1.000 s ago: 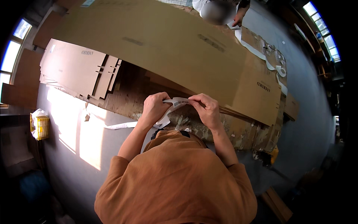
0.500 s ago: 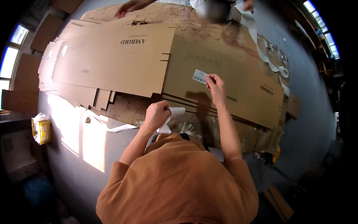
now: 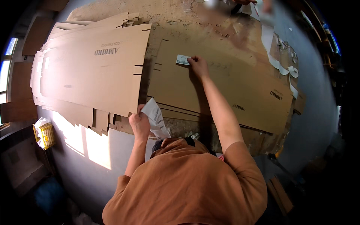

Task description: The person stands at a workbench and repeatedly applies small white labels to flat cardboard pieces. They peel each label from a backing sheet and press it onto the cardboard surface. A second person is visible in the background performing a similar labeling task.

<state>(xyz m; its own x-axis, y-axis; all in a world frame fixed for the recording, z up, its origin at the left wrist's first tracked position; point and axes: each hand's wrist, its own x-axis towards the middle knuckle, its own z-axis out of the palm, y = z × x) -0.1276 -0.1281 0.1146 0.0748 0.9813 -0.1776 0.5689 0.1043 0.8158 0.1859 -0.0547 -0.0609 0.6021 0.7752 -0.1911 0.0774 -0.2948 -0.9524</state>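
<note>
My right hand [image 3: 198,67] pinches the right end of a small white barcode label [image 3: 183,59]. The label is over the upper left part of a flat brown carton [image 3: 210,84]; I cannot tell whether it touches the board. In my left hand [image 3: 140,123], closed near my waist, is a strip of white labels [image 3: 155,117] that hangs down on its right. That hand is at the lower right corner of another flat carton [image 3: 86,71], on the left stack. Whether its fingers also grip that corner cannot be seen.
The cartons lie on a worn brown table [image 3: 180,18]. White backing strip [image 3: 277,65] curls along its far right side. At the far edge a co-worker's hand [image 3: 245,2] shows. A yellow basket [image 3: 45,135] with white material stands at left.
My right hand has moved the label left and farther away over the right carton. My left hand has shifted left to the left carton's corner, and its label strip now hangs open.
</note>
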